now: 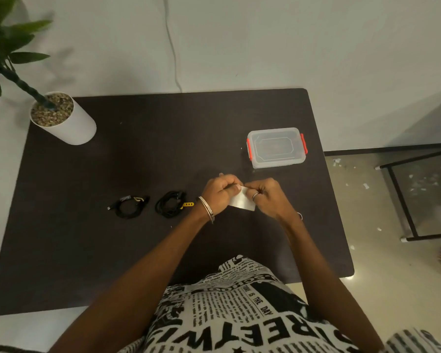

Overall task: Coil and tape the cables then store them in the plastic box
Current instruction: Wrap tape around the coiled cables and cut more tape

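Together, both hands (242, 194) pinch a white tape roll (242, 203) above the table (87, 225)

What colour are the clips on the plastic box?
Red-orange clips on each short side of the clear plastic box, seen in the head view.

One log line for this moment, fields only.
hands: left hand and right hand pinch white tape | cables: two coiled, on table | plastic box: closed

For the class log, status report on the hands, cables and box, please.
Left hand and right hand both pinch a white tape piece. Two coiled black cables lie on the dark table. Clear plastic box with red clips shut, path unobstructed.
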